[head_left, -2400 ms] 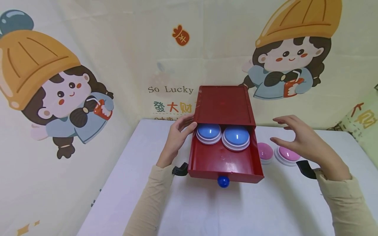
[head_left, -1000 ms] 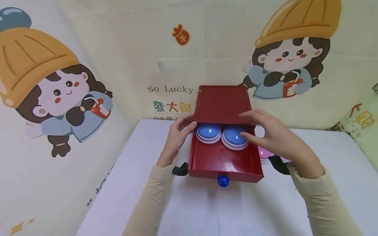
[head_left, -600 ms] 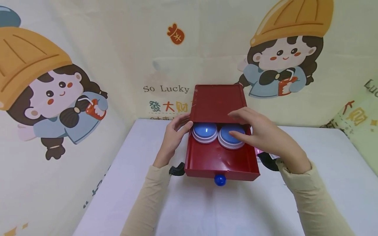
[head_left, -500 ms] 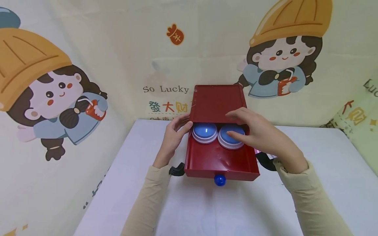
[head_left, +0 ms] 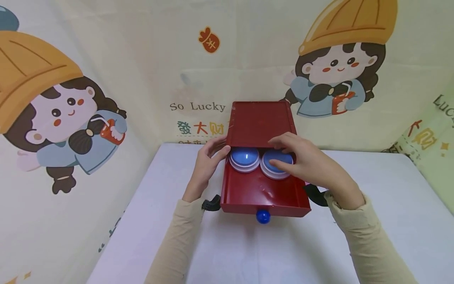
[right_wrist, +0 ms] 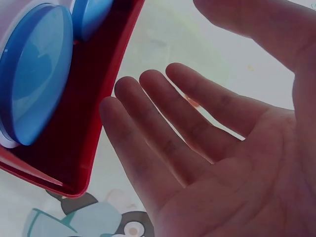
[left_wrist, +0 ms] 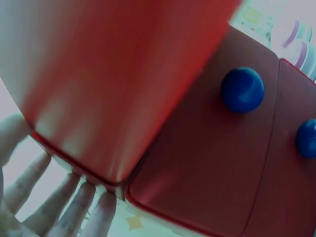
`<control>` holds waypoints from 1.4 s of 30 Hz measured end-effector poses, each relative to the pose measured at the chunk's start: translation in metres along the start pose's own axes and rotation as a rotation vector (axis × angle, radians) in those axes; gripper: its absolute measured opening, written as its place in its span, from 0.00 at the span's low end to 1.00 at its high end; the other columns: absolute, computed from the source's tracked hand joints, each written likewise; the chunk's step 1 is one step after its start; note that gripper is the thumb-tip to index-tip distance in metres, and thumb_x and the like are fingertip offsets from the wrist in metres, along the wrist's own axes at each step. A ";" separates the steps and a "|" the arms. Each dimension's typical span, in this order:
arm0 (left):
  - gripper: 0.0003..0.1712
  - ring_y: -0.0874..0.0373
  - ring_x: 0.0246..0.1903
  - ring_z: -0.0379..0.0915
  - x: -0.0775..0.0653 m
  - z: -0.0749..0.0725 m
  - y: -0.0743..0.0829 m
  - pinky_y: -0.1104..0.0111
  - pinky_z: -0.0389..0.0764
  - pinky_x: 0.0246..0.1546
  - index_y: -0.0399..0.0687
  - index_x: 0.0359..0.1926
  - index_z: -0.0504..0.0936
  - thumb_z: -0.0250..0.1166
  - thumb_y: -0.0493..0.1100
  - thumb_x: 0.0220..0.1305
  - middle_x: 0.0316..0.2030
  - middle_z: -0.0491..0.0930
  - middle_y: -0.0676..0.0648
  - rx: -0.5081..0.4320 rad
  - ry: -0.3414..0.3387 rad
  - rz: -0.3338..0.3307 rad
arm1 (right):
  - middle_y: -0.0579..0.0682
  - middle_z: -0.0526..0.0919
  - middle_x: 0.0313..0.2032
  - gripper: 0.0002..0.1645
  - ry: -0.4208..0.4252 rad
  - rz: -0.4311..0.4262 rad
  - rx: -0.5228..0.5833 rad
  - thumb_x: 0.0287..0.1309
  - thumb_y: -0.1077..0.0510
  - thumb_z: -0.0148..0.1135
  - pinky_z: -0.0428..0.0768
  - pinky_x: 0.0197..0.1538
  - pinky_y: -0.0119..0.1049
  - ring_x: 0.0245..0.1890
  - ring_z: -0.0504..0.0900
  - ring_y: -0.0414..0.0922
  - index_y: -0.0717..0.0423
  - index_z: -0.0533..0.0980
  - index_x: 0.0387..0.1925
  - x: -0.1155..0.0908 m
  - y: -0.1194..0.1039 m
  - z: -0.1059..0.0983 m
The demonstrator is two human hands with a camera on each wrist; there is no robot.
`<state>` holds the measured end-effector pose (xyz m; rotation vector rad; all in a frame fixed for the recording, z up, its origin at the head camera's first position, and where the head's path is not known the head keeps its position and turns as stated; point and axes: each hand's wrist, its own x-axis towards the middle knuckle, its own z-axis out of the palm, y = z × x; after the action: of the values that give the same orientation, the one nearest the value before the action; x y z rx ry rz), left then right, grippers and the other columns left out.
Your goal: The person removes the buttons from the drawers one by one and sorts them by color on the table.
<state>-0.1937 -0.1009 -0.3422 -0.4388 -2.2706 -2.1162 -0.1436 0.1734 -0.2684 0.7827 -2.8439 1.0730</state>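
A red drawer cabinet [head_left: 262, 122] stands at the table's far side with its top drawer [head_left: 264, 193] pulled out. Two blue push buttons on white bases, a left one [head_left: 244, 157] and a right one [head_left: 272, 154], sit side by side at the drawer's back. My left hand [head_left: 207, 167] rests against the cabinet's left side; the left wrist view has its fingers straight along the red edge. Above the right blue button hovers my right hand [head_left: 312, 163], its thumb over the button's front. In the right wrist view its fingers are extended and spread, with nothing between them.
A blue knob [head_left: 263, 216] sticks out from the drawer front. Lower drawers carry more blue knobs [left_wrist: 242, 90]. Pink-and-white buttons [left_wrist: 302, 52] stand right of the cabinet, mostly hidden behind my right hand in the head view. A printed cloth [head_left: 152, 59] hangs behind.
My right hand has moved left from beside the cabinet to over the right blue button, covering the pink buttons. My left hand stays at the cabinet's side. The view has shifted slightly.
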 end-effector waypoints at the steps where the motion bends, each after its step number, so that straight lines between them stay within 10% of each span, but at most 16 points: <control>1: 0.26 0.52 0.63 0.71 0.000 0.000 0.000 0.60 0.77 0.61 0.45 0.66 0.73 0.63 0.43 0.69 0.63 0.75 0.44 0.000 -0.002 0.003 | 0.56 0.76 0.56 0.32 -0.004 0.003 0.001 0.55 0.60 0.72 0.85 0.49 0.52 0.55 0.77 0.55 0.55 0.72 0.61 0.000 0.000 0.000; 27: 0.27 0.52 0.63 0.70 0.002 -0.001 -0.002 0.56 0.74 0.64 0.45 0.66 0.73 0.64 0.40 0.67 0.62 0.75 0.45 -0.018 -0.007 0.021 | 0.55 0.73 0.59 0.34 -0.133 0.069 -0.088 0.58 0.50 0.71 0.86 0.48 0.51 0.58 0.74 0.56 0.56 0.71 0.63 -0.010 -0.004 0.004; 42: 0.27 0.57 0.63 0.69 0.010 -0.007 -0.029 0.52 0.75 0.62 0.59 0.64 0.75 0.69 0.46 0.64 0.61 0.75 0.53 -0.013 -0.025 0.043 | 0.54 0.70 0.62 0.35 -0.162 0.063 -0.078 0.59 0.49 0.70 0.86 0.47 0.51 0.62 0.70 0.56 0.54 0.70 0.65 -0.016 -0.003 0.008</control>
<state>-0.2110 -0.1071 -0.3678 -0.5133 -2.2400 -2.1189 -0.1273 0.1734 -0.2756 0.8158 -3.0430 0.9395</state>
